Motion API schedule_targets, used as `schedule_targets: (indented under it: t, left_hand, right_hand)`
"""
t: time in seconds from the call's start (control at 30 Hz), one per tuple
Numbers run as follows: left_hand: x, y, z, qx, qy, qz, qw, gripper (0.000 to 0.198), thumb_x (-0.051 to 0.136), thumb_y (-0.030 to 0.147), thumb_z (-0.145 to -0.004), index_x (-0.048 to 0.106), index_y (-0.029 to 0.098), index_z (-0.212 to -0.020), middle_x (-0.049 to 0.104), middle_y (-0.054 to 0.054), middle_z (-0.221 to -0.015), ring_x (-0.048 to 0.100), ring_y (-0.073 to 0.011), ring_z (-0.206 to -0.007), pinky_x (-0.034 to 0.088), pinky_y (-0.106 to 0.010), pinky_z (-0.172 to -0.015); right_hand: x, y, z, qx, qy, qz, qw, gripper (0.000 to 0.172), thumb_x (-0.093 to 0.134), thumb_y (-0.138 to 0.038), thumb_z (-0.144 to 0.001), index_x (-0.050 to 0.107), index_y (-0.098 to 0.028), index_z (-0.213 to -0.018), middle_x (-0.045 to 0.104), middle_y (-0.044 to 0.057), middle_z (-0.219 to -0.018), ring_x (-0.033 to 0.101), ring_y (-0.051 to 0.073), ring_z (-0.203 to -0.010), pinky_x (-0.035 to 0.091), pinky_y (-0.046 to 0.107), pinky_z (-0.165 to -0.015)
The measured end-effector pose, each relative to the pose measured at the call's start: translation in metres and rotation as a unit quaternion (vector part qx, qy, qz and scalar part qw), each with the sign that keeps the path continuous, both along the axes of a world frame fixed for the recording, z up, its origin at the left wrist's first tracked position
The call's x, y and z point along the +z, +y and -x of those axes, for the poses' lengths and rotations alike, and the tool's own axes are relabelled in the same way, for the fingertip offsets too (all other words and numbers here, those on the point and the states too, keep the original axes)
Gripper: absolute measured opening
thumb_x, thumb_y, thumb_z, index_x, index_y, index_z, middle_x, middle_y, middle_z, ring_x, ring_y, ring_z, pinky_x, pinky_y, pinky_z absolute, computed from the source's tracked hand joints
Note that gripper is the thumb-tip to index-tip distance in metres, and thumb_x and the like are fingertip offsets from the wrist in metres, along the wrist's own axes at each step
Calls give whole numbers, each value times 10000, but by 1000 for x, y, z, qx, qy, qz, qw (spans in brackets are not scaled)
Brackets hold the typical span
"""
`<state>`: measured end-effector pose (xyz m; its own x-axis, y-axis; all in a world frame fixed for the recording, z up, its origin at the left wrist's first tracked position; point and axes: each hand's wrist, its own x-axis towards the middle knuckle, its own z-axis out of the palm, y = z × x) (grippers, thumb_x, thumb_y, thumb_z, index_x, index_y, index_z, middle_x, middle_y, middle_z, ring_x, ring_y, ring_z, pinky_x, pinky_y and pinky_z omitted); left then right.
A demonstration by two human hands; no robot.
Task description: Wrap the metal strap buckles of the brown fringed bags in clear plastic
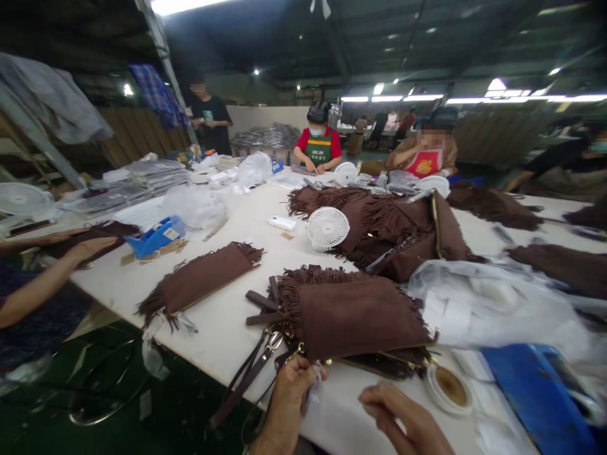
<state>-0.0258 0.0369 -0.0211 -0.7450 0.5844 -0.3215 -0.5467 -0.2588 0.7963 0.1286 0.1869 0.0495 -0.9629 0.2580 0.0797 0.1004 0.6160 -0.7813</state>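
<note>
A brown fringed bag (355,316) lies on the white table (227,328) in front of me, on top of other brown pieces. Just below its near left corner is my left hand (291,392), its fingers pinched on a small clear plastic piece (313,385) by the metal ring. Dark straps with metal clasps (272,341) hang over the table edge beside that hand. My right hand (403,414) is over the near edge, blurred, its fingers curled together; whether they hold anything is not visible.
A second brown bag (208,278) lies left. Beyond are a white fan (327,228), a brown pile (408,234) and a blue tape dispenser (159,237). Plastic bags (497,303), a round container (449,387) and a blue item (535,398) are right. Co-workers surround the table.
</note>
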Motion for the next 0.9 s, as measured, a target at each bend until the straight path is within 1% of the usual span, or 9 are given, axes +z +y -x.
schedule_targets:
  t: [0.1,0.2,0.3,0.43,0.57,0.67,0.73,0.8,0.9]
  left_hand:
    - [3,-1,-1,4,-11,-29,1000,278,768,376,-660,611,154,-718,682,-38,-651,567,-123,-548,406,-242,-572]
    - [1,-1,-1,4,-20,-58,998,275,783,345,-654,578,168,-704,675,-22,-644,598,-141,-598,428,-259,-628]
    - [-6,-1,1,3,-17,-60,998,260,781,320,-668,576,170,-721,668,-9,-668,595,-133,-634,417,-251,-651]
    - [-14,-2,2,12,-23,-55,998,309,810,344,-624,568,165,-692,647,2,-620,549,-113,-569,381,-238,-602]
    - [-8,-2,0,27,-55,-53,997,295,797,335,-632,560,168,-684,638,12,-597,526,-106,-529,363,-232,-566]
    - [1,-2,0,36,-74,-44,996,342,828,364,-570,558,169,-648,614,22,-550,503,-104,-498,346,-228,-540]
    - [4,-3,0,38,-73,-31,996,346,826,377,-572,564,168,-657,616,19,-563,503,-102,-509,334,-223,-537]
    - [2,-2,1,34,-71,-27,997,346,821,381,-581,562,166,-660,621,13,-572,502,-101,-512,327,-224,-541]
    - [-9,0,2,35,-60,-30,997,378,827,410,-556,554,165,-646,619,10,-555,484,-97,-486,312,-229,-531]
  right_hand:
    - [1,-19,45,61,27,-6,998,186,393,-234,-956,575,-261,-982,600,5,-870,592,136,-813,451,216,-718]
    - [1,-27,66,78,11,-25,997,208,383,-224,-965,588,-253,-975,576,10,-862,581,138,-799,428,224,-697]
    - [2,-28,73,76,-17,-65,995,219,381,-245,-972,598,-239,-941,558,10,-832,574,141,-755,408,230,-660]
    - [5,-28,80,72,-38,-109,991,233,371,-255,-978,600,-238,-937,569,11,-844,574,138,-740,398,227,-655]
    - [9,-31,86,73,-59,-153,984,220,392,-249,-968,610,-247,-941,588,5,-832,579,133,-720,392,214,-638]
    - [12,-32,91,76,-72,-184,977,230,388,-237,-963,614,-245,-924,597,3,-819,587,129,-713,391,206,-637]
    - [15,-32,93,79,-82,-198,973,236,385,-237,-962,616,-244,-913,602,2,-813,594,127,-712,392,202,-637]
    - [17,-32,94,85,-95,-206,970,230,392,-216,-953,617,-245,-916,610,1,-819,599,125,-719,394,199,-643]
    - [19,-33,95,89,-106,-209,968,216,412,-174,-931,612,-252,-913,618,-9,-829,602,124,-732,392,195,-652]
